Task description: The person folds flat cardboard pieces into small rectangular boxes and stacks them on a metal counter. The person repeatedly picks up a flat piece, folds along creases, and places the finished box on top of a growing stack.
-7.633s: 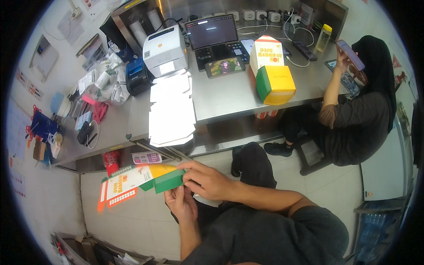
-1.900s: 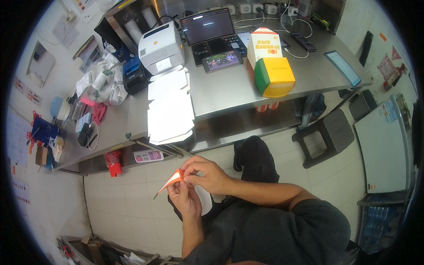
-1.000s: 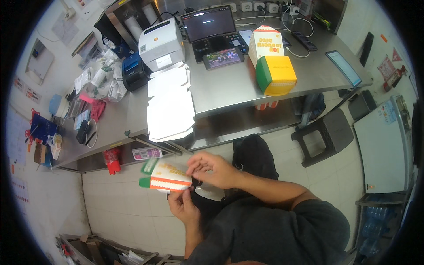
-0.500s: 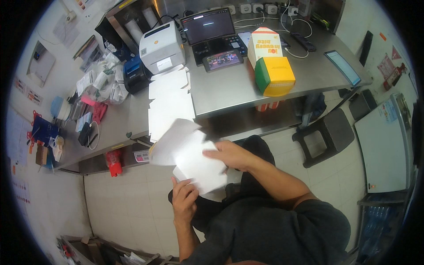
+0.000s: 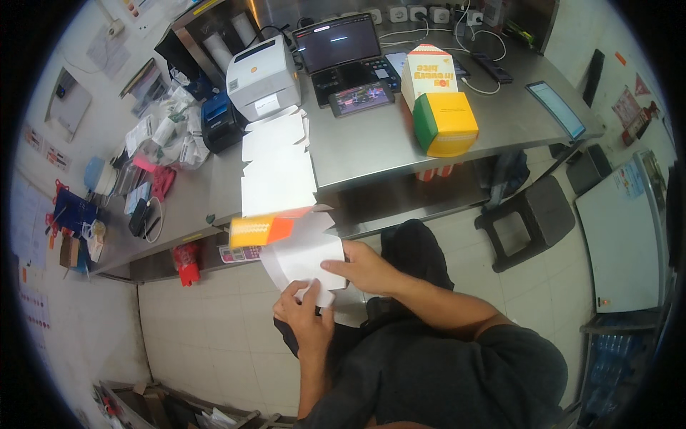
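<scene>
Between my hands is a partly folded cardboard food box (image 5: 307,261), white inside, its far-left flap turned to show yellow and orange print. My right hand (image 5: 368,268) grips its right edge, thumb on the white inner face. At the near edge, my left hand (image 5: 306,314) has its fingers bent and pressed on a small flap. Just beyond lies a stack of flat white box blanks (image 5: 277,168) on the steel table, reaching its front edge. Two folded boxes stand at the back right: a yellow and green box (image 5: 446,123) in front of a white and yellow box (image 5: 429,71).
A white label printer (image 5: 263,79), a black printer (image 5: 220,121), a laptop (image 5: 343,53) and a phone (image 5: 362,98) stand on the steel table (image 5: 357,154). Plastic bags (image 5: 171,132) pile up at left. A tablet (image 5: 555,109) lies at right, above a dark stool (image 5: 529,222).
The box's far-left flap has swung up and now shows its printed side. My left hand has moved right and slightly down along the near edge; my right hand has shifted slightly left and down.
</scene>
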